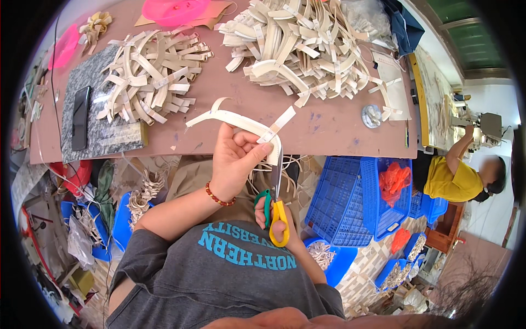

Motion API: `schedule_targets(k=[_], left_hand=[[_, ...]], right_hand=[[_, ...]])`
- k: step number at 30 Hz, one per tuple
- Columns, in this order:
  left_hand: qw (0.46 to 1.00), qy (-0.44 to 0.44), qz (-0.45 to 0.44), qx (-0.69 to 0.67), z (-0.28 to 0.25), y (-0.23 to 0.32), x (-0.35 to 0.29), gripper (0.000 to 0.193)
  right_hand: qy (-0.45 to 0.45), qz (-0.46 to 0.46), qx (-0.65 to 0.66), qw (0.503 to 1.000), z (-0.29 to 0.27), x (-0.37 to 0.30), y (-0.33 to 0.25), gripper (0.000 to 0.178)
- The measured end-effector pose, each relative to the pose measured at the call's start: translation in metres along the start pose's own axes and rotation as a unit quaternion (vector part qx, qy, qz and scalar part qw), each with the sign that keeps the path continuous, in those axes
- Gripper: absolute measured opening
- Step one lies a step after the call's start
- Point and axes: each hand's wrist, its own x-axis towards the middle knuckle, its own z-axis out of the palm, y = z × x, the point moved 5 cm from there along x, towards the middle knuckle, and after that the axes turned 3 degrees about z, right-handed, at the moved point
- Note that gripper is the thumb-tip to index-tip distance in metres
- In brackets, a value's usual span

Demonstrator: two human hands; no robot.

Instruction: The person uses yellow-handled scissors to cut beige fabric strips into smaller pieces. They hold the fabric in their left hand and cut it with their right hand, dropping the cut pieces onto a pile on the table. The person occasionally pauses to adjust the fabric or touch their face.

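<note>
My left hand (236,156) pinches a cream fabric strap (241,119) between thumb and fingers, just off the front edge of the table. The strap curves away to the left, and a short crosspiece sticks up to the right of my thumb. My right hand (280,220) is closed round the handles of a pair of scissors (277,178), one handle green and the other yellow. Their blades point upward and meet the strap's lower end beside my left fingertips; whether they cut into it I cannot tell.
On the brown table (329,134) lie a large heap of straps (296,49), a smaller heap (150,74) and a black phone (81,118) on a stone slab (107,140). Blue crates (337,203) stand at right. Farther right, a person in yellow (452,178) reaches to a machine (487,129).
</note>
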Motion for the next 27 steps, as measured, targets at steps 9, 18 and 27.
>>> schedule_targets(k=[9, 18, 27], left_hand=[[1.0, -0.017, -0.02, -0.009, -0.002, 0.002, 0.001, 0.052], [0.993, -0.076, -0.085, 0.033, -0.003, 0.003, 0.004, 0.056], [0.988, -0.087, -0.131, 0.002, -0.008, 0.002, 0.008, 0.032]], right_hand=[[0.015, 0.045, 0.038, 0.998, 0.0, -0.007, -0.006, 0.08], [0.001, 0.016, 0.028, 0.999, -0.002, -0.009, -0.007, 0.08], [0.017, 0.082, 0.002, 0.996, -0.005, -0.018, -0.008, 0.08]])
